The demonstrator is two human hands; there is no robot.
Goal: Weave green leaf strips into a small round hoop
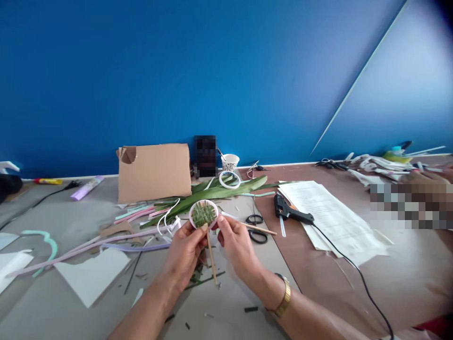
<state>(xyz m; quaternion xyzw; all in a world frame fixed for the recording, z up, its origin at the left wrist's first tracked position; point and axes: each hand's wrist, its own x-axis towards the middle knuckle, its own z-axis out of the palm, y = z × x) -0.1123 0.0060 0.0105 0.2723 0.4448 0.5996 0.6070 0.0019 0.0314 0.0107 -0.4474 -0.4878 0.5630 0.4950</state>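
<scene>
a blue wall (212, 71) bounds the surface's (217, 328) far edge; near, between the forearms (152, 295), room opens over dark scraps (251, 309). mid-scene, the left hand (189, 248) has its grip closed on a round, pink-rimmed disc (204, 213) of rough green strips and a wooden stick (211, 257); the right hand (235, 241) pinches the disc's right rim.

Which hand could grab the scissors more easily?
Probably the right hand: the scissors lie just beside it, though its fingers are at the round green piece's rim. The left hand is farther away, pinching the stick.
</scene>
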